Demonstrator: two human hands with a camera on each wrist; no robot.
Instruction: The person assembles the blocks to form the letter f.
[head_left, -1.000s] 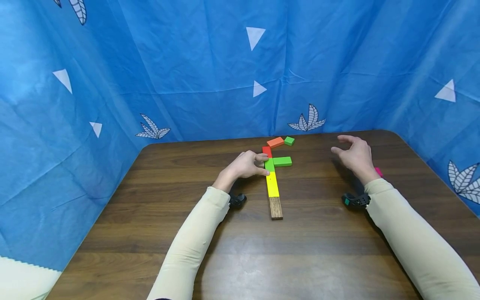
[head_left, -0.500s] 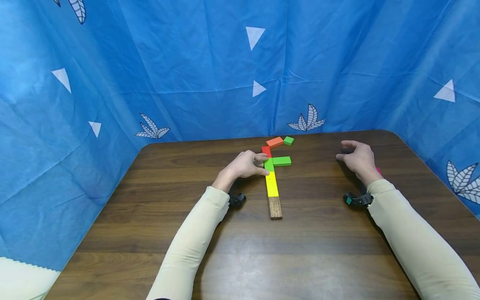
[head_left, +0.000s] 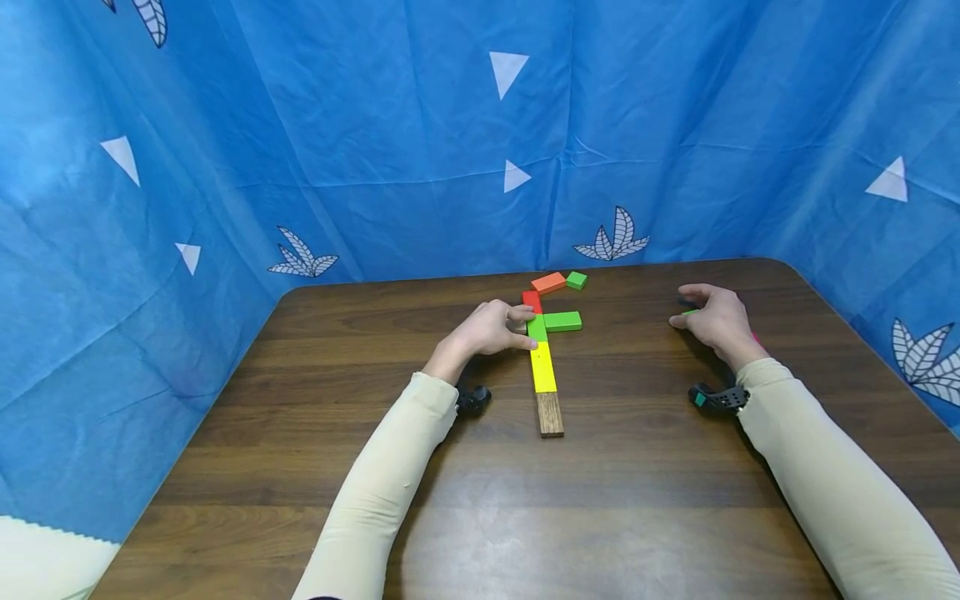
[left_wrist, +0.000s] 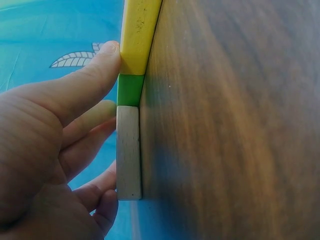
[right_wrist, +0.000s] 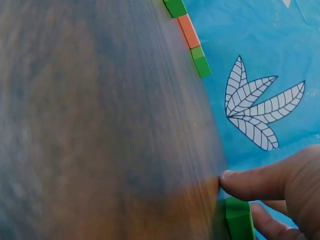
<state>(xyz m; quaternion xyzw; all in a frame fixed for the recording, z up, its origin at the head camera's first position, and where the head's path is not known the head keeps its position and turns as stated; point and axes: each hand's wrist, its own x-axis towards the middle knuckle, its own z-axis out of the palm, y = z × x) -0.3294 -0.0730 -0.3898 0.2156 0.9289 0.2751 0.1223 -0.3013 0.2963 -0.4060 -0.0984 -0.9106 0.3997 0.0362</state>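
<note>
My left hand (head_left: 491, 327) rests its thumb on the edge of a yellow block (head_left: 543, 368), with its other fingertips by the green block (head_left: 536, 327) and red block (head_left: 532, 302) of one line. The left wrist view shows a pale wooden block (left_wrist: 129, 150) joined to the green one, fingers behind it. A striped brown block (head_left: 550, 414) ends the line nearest me; a green bar (head_left: 562, 321) juts out rightward. At the table's right, my right hand (head_left: 720, 321) pinches another green block (right_wrist: 240, 220), mostly hidden by the hand in the head view.
An orange block (head_left: 548, 282) and a small green block (head_left: 577, 280) lie beyond the red one, near the back edge. A pink sliver (head_left: 757, 337) shows beside my right wrist. Blue cloth (head_left: 420, 125) hangs behind the wooden table (head_left: 360, 333).
My right hand has brought its thumb and fingers closer together, and a green block now shows between them. The left hand and the line of blocks have kept their places.
</note>
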